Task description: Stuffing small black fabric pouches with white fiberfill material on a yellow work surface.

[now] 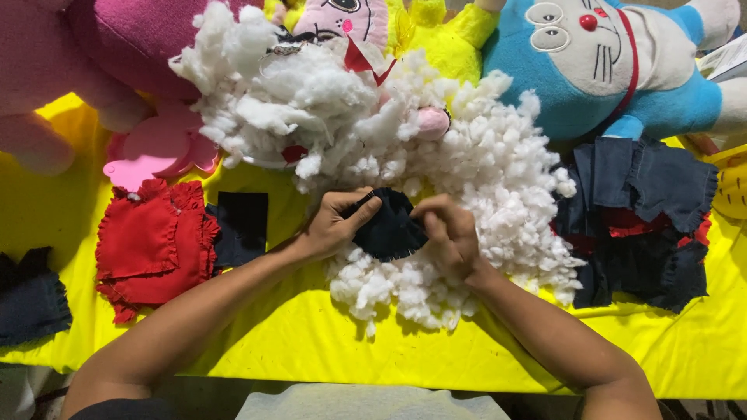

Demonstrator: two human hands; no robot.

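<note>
Head view: my left hand [333, 225] pinches the upper edge of a dark navy fabric pouch [389, 225], fingers closed on it; my right hand [447, 233] grips its right side, fingers curled shut — the pouch sits between both, over the white stuffing heap [436, 148] on the yellow tabletop [311, 334]; red frilled cloths [152, 249] lie left, a blue plush cat [599, 62] upper right.

Not much in that line here. Only candidate is a white sheet or package [727, 58] with dark print, poking in at the frame's 2 o'clock edge, just beside the blue plush cat [599, 70]. It's cut off, so could be paper or a box flap. No screens or signs.
</note>
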